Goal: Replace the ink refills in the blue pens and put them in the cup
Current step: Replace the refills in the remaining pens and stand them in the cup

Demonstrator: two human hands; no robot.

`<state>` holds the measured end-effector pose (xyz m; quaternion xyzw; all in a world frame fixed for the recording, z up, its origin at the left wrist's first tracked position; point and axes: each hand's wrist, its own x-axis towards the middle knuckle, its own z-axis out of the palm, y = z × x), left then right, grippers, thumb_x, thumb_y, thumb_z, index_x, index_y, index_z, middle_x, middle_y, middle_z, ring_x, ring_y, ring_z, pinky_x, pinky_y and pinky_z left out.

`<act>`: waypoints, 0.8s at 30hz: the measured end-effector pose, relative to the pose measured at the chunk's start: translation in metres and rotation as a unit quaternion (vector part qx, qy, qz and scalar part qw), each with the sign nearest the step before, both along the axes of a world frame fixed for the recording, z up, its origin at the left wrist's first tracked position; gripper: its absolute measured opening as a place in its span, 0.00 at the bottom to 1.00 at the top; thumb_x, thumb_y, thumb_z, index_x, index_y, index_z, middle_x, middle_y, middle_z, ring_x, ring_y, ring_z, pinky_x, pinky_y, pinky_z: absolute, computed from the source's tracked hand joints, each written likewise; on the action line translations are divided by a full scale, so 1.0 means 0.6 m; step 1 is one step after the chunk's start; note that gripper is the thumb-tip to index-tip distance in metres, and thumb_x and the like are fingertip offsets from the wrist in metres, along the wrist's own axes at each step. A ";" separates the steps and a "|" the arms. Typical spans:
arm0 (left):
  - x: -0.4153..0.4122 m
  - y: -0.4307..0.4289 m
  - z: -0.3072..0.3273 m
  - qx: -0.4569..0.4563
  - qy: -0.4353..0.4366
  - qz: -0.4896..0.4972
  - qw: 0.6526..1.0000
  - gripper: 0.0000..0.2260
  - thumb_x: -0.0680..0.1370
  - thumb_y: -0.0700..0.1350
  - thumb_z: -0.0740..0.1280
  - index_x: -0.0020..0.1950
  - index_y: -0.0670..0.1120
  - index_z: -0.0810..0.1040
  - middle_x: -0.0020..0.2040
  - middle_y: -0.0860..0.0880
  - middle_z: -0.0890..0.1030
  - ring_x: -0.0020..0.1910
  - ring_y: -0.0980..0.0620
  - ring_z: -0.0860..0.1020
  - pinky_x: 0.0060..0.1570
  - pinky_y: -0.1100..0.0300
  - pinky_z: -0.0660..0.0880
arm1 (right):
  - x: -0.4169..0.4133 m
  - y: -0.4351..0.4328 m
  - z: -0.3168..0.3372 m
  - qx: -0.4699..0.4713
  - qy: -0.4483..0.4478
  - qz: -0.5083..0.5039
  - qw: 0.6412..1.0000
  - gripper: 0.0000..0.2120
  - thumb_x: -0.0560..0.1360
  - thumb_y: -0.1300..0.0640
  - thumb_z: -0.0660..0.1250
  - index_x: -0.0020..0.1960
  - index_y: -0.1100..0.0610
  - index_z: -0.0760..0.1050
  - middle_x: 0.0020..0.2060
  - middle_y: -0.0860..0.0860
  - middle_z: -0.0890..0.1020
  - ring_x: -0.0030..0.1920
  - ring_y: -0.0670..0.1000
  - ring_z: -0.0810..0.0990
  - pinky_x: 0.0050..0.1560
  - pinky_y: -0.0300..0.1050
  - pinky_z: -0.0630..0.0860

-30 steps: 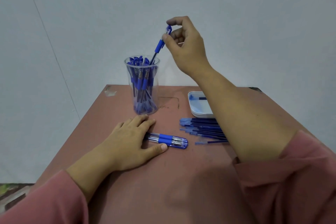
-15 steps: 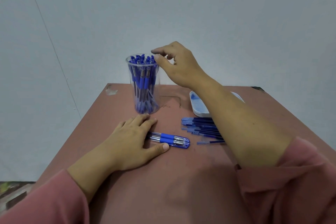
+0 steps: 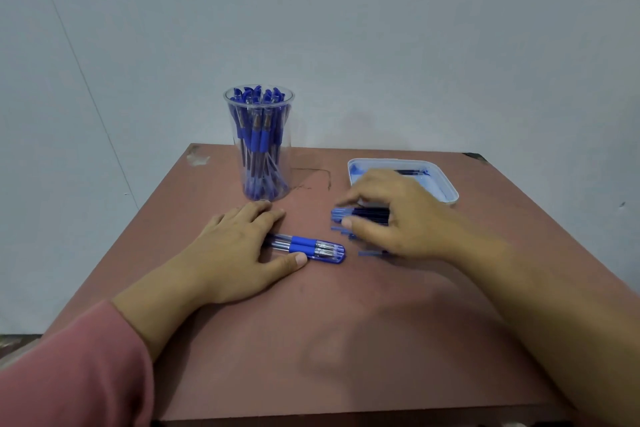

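A clear plastic cup (image 3: 259, 149) full of several blue pens stands at the table's back left. Two or three blue pens (image 3: 306, 248) lie side by side in the middle of the table. My left hand (image 3: 239, 246) rests flat on their left ends, thumb touching the front pen. A pile of blue ink refills (image 3: 360, 215) lies to the right of the pens. My right hand (image 3: 391, 218) hovers over that pile with fingers spread and loosely bent, covering most of it; whether it touches a refill I cannot tell.
A white tray (image 3: 446, 184) with a few used refills and blue stains sits behind my right hand at the back right. The reddish-brown table (image 3: 346, 340) stands against a pale wall. Its front edge is near me.
My right hand let the pen drop into the cup, then came down and right to the refill pile. My left hand stayed on the pens.
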<state>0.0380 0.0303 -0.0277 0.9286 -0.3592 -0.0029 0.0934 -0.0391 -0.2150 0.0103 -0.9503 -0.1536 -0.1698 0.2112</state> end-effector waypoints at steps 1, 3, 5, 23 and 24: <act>0.000 0.000 -0.001 -0.001 -0.001 0.002 1.000 0.47 0.63 0.77 0.42 0.78 0.56 0.54 0.77 0.55 0.56 0.74 0.54 0.59 0.72 0.57 0.55 | -0.009 0.000 -0.009 -0.013 0.026 0.004 1.000 0.13 0.73 0.44 0.68 0.55 0.47 0.80 0.48 0.39 0.78 0.53 0.43 0.74 0.54 0.35 0.69; 0.000 -0.002 -0.002 -0.003 -0.003 0.004 1.000 0.47 0.63 0.77 0.42 0.78 0.56 0.55 0.77 0.55 0.56 0.74 0.54 0.59 0.72 0.56 0.55 | -0.021 0.002 -0.022 -0.032 0.048 0.013 0.998 0.14 0.72 0.41 0.67 0.54 0.44 0.80 0.47 0.37 0.76 0.54 0.43 0.72 0.54 0.38 0.70; 0.000 -0.003 -0.003 -0.004 -0.007 0.006 1.000 0.47 0.63 0.78 0.42 0.78 0.55 0.55 0.77 0.55 0.57 0.74 0.54 0.59 0.72 0.56 0.55 | -0.023 0.009 -0.029 -0.054 0.046 0.011 0.997 0.16 0.73 0.38 0.65 0.54 0.44 0.81 0.47 0.39 0.75 0.52 0.43 0.71 0.54 0.41 0.70; -0.011 -0.011 0.006 -0.055 -0.076 -0.011 0.996 0.38 0.70 0.71 0.46 0.73 0.53 0.65 0.68 0.55 0.70 0.64 0.53 0.70 0.65 0.58 0.64 | -0.004 0.024 -0.029 0.042 -0.004 -0.056 0.998 0.07 0.76 0.50 0.68 0.53 0.49 0.78 0.41 0.40 0.77 0.46 0.42 0.73 0.51 0.39 0.69; -0.012 -0.014 0.009 -0.080 -0.104 -0.030 0.991 0.35 0.72 0.69 0.50 0.73 0.51 0.66 0.66 0.55 0.73 0.63 0.53 0.71 0.64 0.59 0.65 | -0.006 0.021 -0.027 0.060 -0.005 -0.059 0.996 0.07 0.76 0.50 0.68 0.53 0.49 0.78 0.41 0.40 0.77 0.46 0.42 0.73 0.49 0.36 0.70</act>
